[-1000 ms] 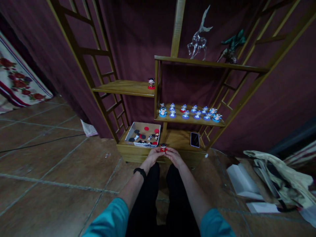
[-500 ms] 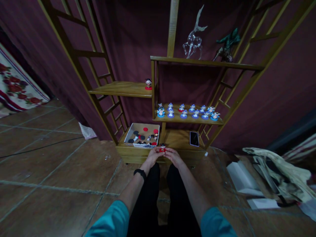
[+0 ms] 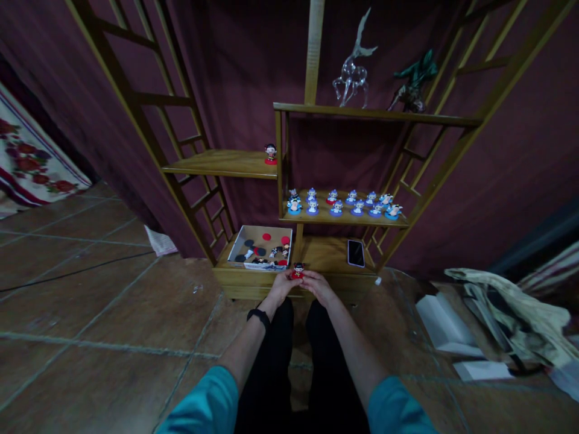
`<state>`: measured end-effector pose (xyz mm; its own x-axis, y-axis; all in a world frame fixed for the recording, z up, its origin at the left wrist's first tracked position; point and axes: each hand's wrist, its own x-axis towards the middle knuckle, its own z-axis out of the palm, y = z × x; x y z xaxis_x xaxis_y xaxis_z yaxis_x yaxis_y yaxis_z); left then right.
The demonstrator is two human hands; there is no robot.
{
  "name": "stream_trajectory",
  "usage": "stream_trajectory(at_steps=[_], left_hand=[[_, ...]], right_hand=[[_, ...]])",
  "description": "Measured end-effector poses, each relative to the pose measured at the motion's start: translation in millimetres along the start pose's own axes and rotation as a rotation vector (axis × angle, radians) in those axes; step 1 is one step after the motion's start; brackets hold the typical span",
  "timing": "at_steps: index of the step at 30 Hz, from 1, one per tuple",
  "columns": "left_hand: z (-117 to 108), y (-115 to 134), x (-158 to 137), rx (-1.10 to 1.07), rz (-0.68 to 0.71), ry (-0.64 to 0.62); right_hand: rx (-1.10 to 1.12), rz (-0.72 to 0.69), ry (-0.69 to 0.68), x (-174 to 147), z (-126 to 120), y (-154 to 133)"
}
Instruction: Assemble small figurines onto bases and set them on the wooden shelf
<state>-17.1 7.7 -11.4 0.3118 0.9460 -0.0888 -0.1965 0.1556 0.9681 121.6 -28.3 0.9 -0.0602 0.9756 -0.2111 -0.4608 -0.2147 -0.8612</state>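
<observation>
Between my fingertips I hold a small figurine (image 3: 298, 269) with black hair, upright on a red round base. My left hand (image 3: 281, 286) grips it from the left, and my right hand (image 3: 318, 287) pinches it from the right. Just behind my left hand, an open cardboard box (image 3: 231, 252) holds loose figurine parts and red and dark discs. A similar figurine (image 3: 270, 154) with a red base stands on the left shelf (image 3: 217, 161). On the right shelf (image 3: 348, 219), several small figurines (image 3: 336, 208) stand in two rows, mostly on purple or blue bases.
A phone (image 3: 356, 253) lies on the bottom shelf to the right. A clear deer statuette (image 3: 351, 77) and a dark green statuette (image 3: 414, 84) occupy the top shelf. On the floor at right are a white box (image 3: 447, 325) and a heap of pale cloth (image 3: 520, 307).
Both hands keep hold of the figurine in nearly the same place. The view has shifted very slightly; nothing else has visibly moved.
</observation>
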Motion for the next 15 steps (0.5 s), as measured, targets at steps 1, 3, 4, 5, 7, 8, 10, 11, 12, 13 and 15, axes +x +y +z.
stream_trajectory(at_steps=[1, 3, 4, 5, 7, 8, 10, 11, 12, 13, 15], left_hand=[[0.0, -0.3, 0.0, 0.005, 0.003, 0.003], [0.2, -0.6, -0.2, 0.008, 0.003, 0.009], [0.3, -0.4, -0.3, 0.009, 0.000, 0.013], [0.3, -0.1, -0.5, 0.012, -0.004, 0.017], [0.2, 1.1, -1.0, 0.032, -0.009, 0.026], [0.0, 1.9, -1.3, 0.046, -0.010, 0.030], [-0.3, 3.7, -1.9, 0.070, -0.010, 0.022], [-0.3, 4.7, -2.2, 0.076, -0.011, 0.014], [-0.2, 5.6, -2.5, 0.076, -0.012, 0.006], [0.1, 6.4, -2.8, 0.073, -0.013, -0.001], [1.1, 7.6, -3.3, 0.062, -0.012, -0.003]], right_hand=[[0.001, -0.003, 0.002, -0.1, -0.1, 0.2], [0.007, -0.006, 0.003, -0.2, -0.6, 0.8], [0.011, -0.006, 0.004, -0.3, -0.8, 1.0], [0.015, -0.004, 0.003, -0.4, -1.1, 1.1], [0.019, 0.001, 0.000, -0.7, -1.4, 1.1], [0.019, 0.004, 0.000, -1.0, -1.4, 0.9], [0.016, 0.005, 0.001, -1.5, -0.9, 0.3], [0.013, 0.004, 0.006, -1.8, -0.4, -0.1], [0.009, 0.002, 0.011, -2.1, 0.1, -0.5], [0.003, 0.000, 0.017, -2.3, 0.5, -0.8], [-0.012, -0.002, 0.018, -2.7, 1.0, -1.3]])
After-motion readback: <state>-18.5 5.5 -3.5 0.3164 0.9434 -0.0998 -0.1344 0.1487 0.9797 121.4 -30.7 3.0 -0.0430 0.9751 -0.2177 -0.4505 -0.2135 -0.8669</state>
